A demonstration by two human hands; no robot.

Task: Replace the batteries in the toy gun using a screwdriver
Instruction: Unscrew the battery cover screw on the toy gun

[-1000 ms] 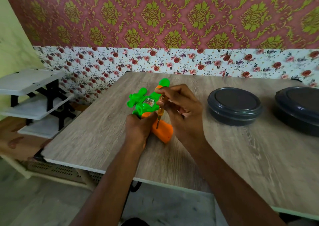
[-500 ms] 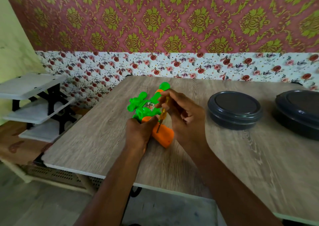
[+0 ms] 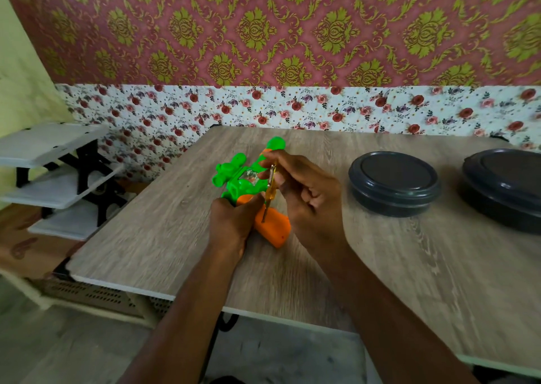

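Note:
A green and orange toy gun (image 3: 240, 178) lies on the wooden table (image 3: 380, 254), its barrel pointing away from me and its orange grip (image 3: 275, 228) nearest me. My left hand (image 3: 234, 225) is shut on the gun where the body meets the grip. My right hand (image 3: 307, 196) holds a small screwdriver (image 3: 269, 193) with a clear yellow handle, pinched between fingertips and nearly upright. The screwdriver's metal tip touches the top of the orange grip. The screw itself is too small to see.
Two round dark grey lidded containers (image 3: 393, 183) (image 3: 506, 187) stand on the table to the right. A white and black shelf rack (image 3: 55, 178) stands on the floor at the left. The table's near edge (image 3: 146, 291) runs just below my forearms. Patterned wall behind.
The camera has tilted, so the scene sits slightly lower in the frame. My right fingers have shifted on the screwdriver handle; the tip stays on the orange grip. The left hand keeps its hold.

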